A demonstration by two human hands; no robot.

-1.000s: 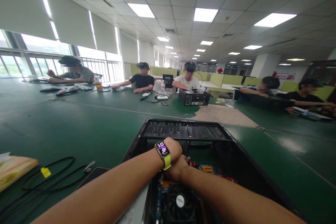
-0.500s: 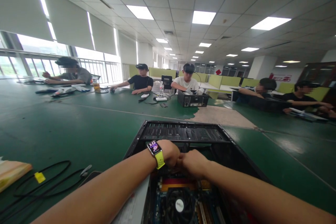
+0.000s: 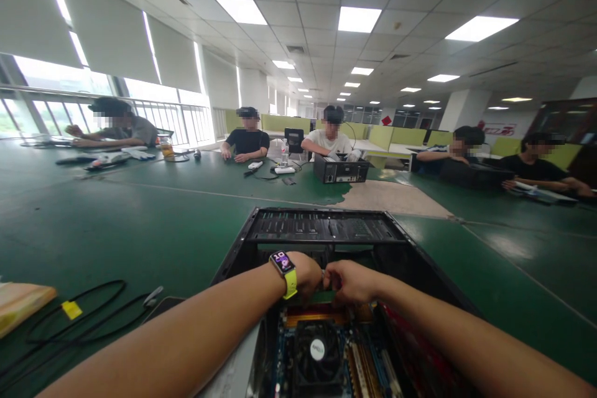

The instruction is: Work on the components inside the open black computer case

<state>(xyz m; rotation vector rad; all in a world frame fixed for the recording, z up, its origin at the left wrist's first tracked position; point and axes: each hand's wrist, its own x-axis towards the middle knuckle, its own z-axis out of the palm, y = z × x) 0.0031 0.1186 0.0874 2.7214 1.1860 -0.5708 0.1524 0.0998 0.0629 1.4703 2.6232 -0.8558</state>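
Before me lies an open black computer case [image 3: 321,230] on the green table. Inside it is a blue motherboard [image 3: 286,348] with a black CPU fan [image 3: 319,357] and orange memory slots [image 3: 303,318]. My left hand [image 3: 305,273], with a lime-banded smartwatch [image 3: 283,264] on its wrist, reaches in above the board; its fingers are curled and mostly hidden from me. My right hand [image 3: 352,281] is beside it, thumb and fingertips pinched together. The two hands' fingertips meet or nearly meet. Whatever is between them is too small to make out.
To the left lie a black cable [image 3: 93,323] with a yellow tag and an orange-white packet [image 3: 23,305]. Across the table, a co-worker in white handles another computer case [image 3: 340,169]. A bottle [image 3: 284,152] and a jar [image 3: 166,148] stand near other people.
My right hand has drawn slightly away from the left, and its fingers show more. The view has shifted a little. One co-worker across the table has pulled an outstretched arm in.
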